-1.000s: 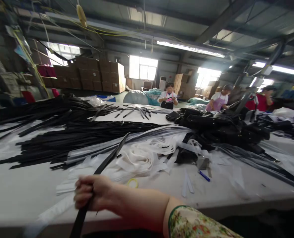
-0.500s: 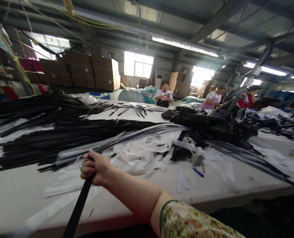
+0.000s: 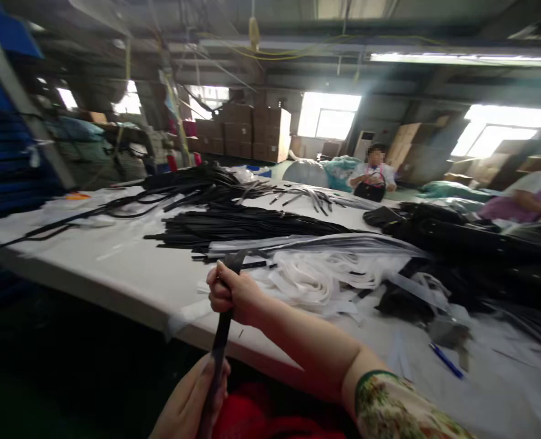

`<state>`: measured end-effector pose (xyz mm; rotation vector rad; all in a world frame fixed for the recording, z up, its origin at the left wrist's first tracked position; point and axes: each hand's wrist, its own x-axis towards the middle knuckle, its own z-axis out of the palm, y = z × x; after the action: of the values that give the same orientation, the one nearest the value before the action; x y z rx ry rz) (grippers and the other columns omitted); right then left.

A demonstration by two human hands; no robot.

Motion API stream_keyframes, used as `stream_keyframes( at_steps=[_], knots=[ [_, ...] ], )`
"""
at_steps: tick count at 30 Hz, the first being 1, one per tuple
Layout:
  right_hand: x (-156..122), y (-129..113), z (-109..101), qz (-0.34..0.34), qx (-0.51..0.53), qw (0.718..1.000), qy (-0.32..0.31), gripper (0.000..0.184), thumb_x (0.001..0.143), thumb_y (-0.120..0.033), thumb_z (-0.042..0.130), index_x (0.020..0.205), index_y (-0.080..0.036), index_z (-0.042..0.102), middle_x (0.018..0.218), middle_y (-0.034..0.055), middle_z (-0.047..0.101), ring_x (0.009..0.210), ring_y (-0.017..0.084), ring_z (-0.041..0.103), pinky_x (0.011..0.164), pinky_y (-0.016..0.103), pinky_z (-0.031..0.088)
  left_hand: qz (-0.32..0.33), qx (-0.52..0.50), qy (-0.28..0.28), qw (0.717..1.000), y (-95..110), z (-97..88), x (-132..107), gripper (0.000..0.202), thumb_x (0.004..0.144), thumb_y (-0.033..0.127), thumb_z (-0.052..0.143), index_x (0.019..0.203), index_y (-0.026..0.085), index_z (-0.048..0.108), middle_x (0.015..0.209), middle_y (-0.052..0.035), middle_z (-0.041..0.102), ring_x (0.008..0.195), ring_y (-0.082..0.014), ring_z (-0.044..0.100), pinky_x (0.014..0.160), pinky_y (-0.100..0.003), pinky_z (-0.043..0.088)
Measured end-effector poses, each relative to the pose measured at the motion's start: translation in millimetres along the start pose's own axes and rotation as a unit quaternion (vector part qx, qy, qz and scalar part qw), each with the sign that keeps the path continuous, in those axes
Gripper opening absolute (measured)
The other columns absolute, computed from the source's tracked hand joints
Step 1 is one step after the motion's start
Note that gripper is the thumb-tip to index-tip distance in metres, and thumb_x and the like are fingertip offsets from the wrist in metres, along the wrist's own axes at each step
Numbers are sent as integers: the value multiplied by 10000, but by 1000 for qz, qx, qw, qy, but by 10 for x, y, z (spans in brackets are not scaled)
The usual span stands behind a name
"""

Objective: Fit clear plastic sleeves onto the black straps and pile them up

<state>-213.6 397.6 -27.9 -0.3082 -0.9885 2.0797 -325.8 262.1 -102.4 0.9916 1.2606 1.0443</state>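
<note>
My right hand (image 3: pixel 230 292) is a fist wrapped round a long black strap (image 3: pixel 221 335) near the front edge of the white table (image 3: pixel 128 277). The strap runs down from that fist to my left hand (image 3: pixel 192 399), which is closed on its lower part at the bottom of the view. Just beyond my right hand lie a bundle of grey straps (image 3: pixel 316 244) and a heap of white strips (image 3: pixel 316 277). A big pile of black straps (image 3: pixel 238 222) lies further back on the table.
Dark bags (image 3: pixel 471 241) are heaped on the right of the table, with a blue pen (image 3: pixel 445 361) near me. Two other people (image 3: pixel 371 180) work at the far side. Stacked cardboard boxes (image 3: pixel 252 131) stand behind. Blue shelving (image 3: pixel 0 146) is at the left.
The view has swung left. My right hand has slid up the black strap toward its end, and my left hand has come into view gripping the strap lower down.
</note>
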Motion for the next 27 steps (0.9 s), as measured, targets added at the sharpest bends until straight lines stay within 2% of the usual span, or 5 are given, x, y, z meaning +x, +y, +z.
stream_keyframes(
  at_steps=[4,10,15,22,27],
  knots=[
    [-104,-132,328,48,-42,992,-107,379,816,-514,678,754,-163,549,477,-108,275,402,43,207,407,178,174,110,-34,-21,993,383,116,45,576,816,721,511,745,153,573,554,14,494,477,-88,425,456,-213,350],
    [192,-1093,667,-35,1,998,-44,283,842,-342,706,756,-170,498,509,-123,220,384,24,181,386,143,227,189,-29,-60,980,868,246,59,537,873,681,454,879,151,541,593,34,490,462,-78,433,459,-209,326],
    [189,-1139,1025,-8,-94,988,-119,331,810,-429,728,765,-172,524,513,-110,269,408,37,276,403,148,293,296,-24,-39,954,1484,255,189,518,888,679,412,833,170,494,539,53,478,399,-71,399,432,-216,302],
    [352,-1763,1018,-104,-148,982,-55,349,747,-380,792,738,-171,513,478,-128,244,374,26,211,357,139,232,273,-20,-49,961,1094,478,446,621,810,796,377,809,182,472,463,84,424,344,-69,344,420,-230,273],
    [227,-1554,1066,-97,-190,970,-115,378,781,-476,741,727,-179,515,492,-114,250,393,34,211,371,155,228,362,-30,-40,931,1608,467,394,596,842,761,377,808,175,478,476,72,449,362,-73,383,448,-235,314]
  ],
)
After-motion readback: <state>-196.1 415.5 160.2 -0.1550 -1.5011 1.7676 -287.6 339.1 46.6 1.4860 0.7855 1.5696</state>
